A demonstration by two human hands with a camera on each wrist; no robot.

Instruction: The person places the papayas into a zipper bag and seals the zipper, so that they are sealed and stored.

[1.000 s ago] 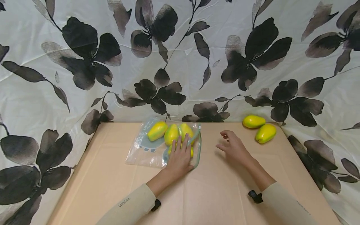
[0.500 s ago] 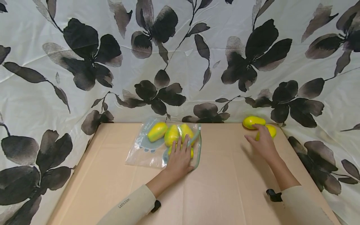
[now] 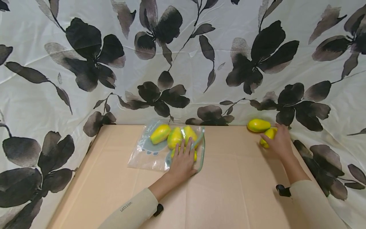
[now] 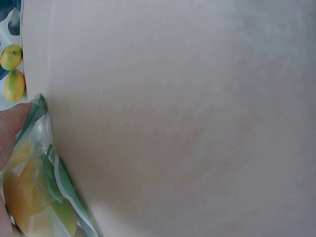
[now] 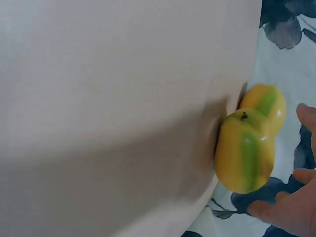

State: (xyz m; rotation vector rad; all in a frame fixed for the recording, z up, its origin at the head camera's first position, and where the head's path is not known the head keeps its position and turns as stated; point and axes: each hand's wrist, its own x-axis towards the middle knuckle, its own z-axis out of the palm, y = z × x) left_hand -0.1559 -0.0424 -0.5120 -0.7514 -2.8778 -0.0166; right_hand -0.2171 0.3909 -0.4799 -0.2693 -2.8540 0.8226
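Observation:
A clear zip bag with a green-edged opening lies toward the back of the table and holds several yellow-green mangoes. My left hand rests on it with straight fingers; in the left wrist view its thumb touches the bag's green edge. At the back right my right hand reaches around a loose mango, thumb on one side and fingers on the other. The right wrist view shows a gap between those spread fingers and the mango. A second mango touches it from behind.
The tan table ends just beyond the bag and the loose mangoes. Behind it hangs a white cloth with dark flowers. Each wrist wears a black camera band, such as the right one.
My right hand has moved from the middle of the table to the right, over to the nearer loose mango. The left hand and the bag have stayed put.

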